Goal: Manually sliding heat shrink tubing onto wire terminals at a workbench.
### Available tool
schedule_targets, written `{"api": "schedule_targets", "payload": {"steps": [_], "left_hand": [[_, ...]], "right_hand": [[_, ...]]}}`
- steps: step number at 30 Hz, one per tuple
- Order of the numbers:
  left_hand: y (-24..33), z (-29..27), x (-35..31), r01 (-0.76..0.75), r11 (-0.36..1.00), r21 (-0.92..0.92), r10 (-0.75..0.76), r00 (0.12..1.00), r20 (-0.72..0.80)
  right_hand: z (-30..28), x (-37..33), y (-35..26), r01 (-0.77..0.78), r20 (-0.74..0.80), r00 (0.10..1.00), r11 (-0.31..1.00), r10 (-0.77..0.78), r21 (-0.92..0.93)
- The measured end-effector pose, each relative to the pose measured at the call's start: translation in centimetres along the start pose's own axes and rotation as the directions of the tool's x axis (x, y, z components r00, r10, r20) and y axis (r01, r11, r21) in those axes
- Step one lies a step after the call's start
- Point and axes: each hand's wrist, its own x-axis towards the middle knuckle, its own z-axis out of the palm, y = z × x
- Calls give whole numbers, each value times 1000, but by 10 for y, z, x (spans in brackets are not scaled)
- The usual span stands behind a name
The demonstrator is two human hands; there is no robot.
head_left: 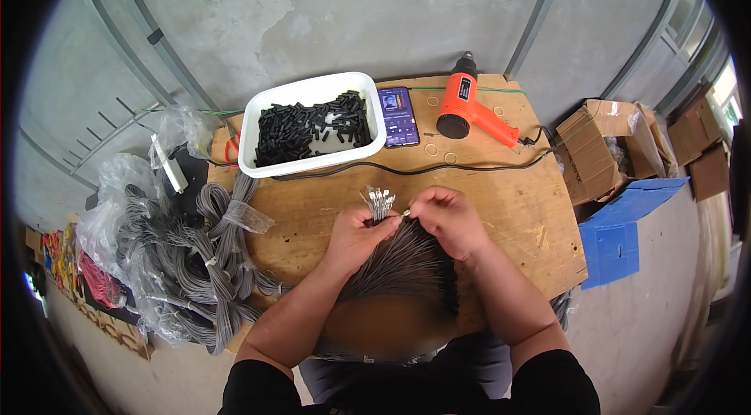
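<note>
My left hand (354,237) is closed around a bundle of thin grey wires (391,265). The wires' pale metal-tipped ends (380,198) stick up above the fist. Close beside it, the fingertips of my right hand (452,221) pinch together at the tip of one wire (406,214), which ends in a small whitish piece. Below the hands, the wires fan out toward me over the table's near edge. A row of black sleeves (448,283) lies along their right side, under my right wrist.
A white tub (249,141) of short black tubes (289,133) stands at the back, beside a phone (399,116) and an orange heat gun (467,108). A black cable (375,167) crosses the wooden table (532,219). Grey wire coils (211,251) lie left; cardboard boxes (587,153) stand right.
</note>
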Motion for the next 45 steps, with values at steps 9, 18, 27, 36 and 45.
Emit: {"api": "schedule_targets", "payload": {"steps": [9, 18, 27, 36, 45], "left_hand": [[2, -1, 2, 73, 990, -118, -78, 996, -40], [1, -5, 3, 88, 980, -176, -93, 995, -21], [6, -1, 2, 80, 979, -188, -89, 995, -38], [2, -4, 3, 83, 977, -196, -90, 996, -24], [6, 0, 2, 58, 975, -215, -68, 997, -39]], "right_hand": [[-23, 13, -7, 44, -243, 965, 844, 103, 534], [-13, 8, -14, 101, -241, 970, 941, -22, 323], [-14, 8, -1, 2, -153, 987, 936, 55, 352], [-5, 7, -10, 50, -244, 969, 956, 24, 290], [-3, 3, -6, -44, -111, 992, 995, 53, 84]]}}
